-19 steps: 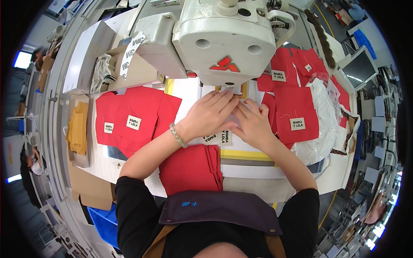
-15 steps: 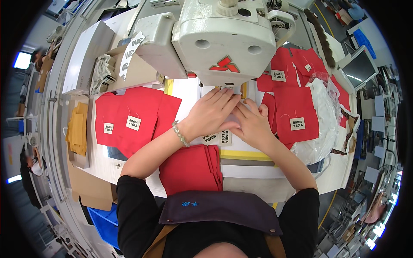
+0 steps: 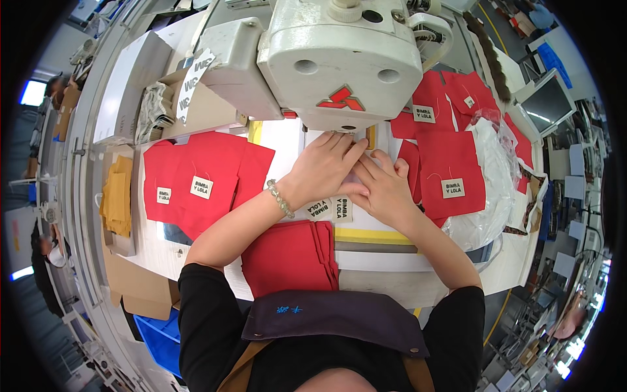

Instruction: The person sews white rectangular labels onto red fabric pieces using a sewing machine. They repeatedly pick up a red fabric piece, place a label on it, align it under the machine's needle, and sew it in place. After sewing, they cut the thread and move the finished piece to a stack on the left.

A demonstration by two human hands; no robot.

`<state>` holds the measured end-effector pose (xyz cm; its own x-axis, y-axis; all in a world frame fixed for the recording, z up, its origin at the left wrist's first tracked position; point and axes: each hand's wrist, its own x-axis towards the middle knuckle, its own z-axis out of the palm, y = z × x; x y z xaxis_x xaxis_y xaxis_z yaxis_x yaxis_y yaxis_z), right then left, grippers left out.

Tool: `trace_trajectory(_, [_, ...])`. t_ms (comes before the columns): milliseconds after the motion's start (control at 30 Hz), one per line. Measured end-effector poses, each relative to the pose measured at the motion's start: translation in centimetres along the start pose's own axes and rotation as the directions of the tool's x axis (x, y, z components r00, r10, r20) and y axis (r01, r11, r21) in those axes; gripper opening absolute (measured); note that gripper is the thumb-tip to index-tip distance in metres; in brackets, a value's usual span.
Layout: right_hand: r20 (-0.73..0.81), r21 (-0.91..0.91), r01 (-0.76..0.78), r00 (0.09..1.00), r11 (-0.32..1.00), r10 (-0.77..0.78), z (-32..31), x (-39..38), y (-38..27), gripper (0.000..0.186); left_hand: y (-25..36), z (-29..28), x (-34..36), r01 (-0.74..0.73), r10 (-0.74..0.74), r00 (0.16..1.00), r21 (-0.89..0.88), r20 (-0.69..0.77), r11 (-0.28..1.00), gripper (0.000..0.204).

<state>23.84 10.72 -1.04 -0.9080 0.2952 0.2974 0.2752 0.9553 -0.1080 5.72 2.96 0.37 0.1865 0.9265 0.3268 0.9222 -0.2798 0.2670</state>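
Both hands lie close together just below the head of a white sewing machine [image 3: 343,59]. My left hand [image 3: 326,168], a beaded bracelet on its wrist, rests flat with fingers stretched toward the needle area. Beside it, my right hand [image 3: 385,189] has its fingers extended inward, the thumbs nearly meeting. Whatever lies under the fingertips is hidden. Two pale labels with dark print, one a label [image 3: 319,208] and the other a label [image 3: 343,209], sit just below the hands. Nearer to me is a stack of folded red fabric pieces [image 3: 287,260].
Red pieces with sewn labels lie at left [image 3: 222,170] and right [image 3: 450,157], the right ones partly over a clear plastic bag [image 3: 490,170]. Yellow pieces [image 3: 117,196] fill a narrow box at far left. An open carton [image 3: 202,108] stands behind, and a blue crate [image 3: 160,343] below.
My left wrist and bracelet have shifted slightly to the right. Fingers of both hands stay in nearly the same place under the machine head.
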Motion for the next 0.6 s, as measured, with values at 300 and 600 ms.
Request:
trace_trajectory(300, [-0.003, 0.001, -0.017, 1.0, 1.0, 0.017, 0.5, -0.2, -0.2, 0.062, 0.2, 0.5, 0.2, 0.006, -0.007, 1.0, -0.037, -0.02, 0.999, 0.079])
trace_trajectory(600, [0.027, -0.054, -0.059, 0.998, 0.997, 0.061, -1.5, -0.6, -0.4, 0.049, -0.4, 0.8, 0.3, -0.047, 0.048, 0.999, 0.026, -0.02, 0.999, 0.069])
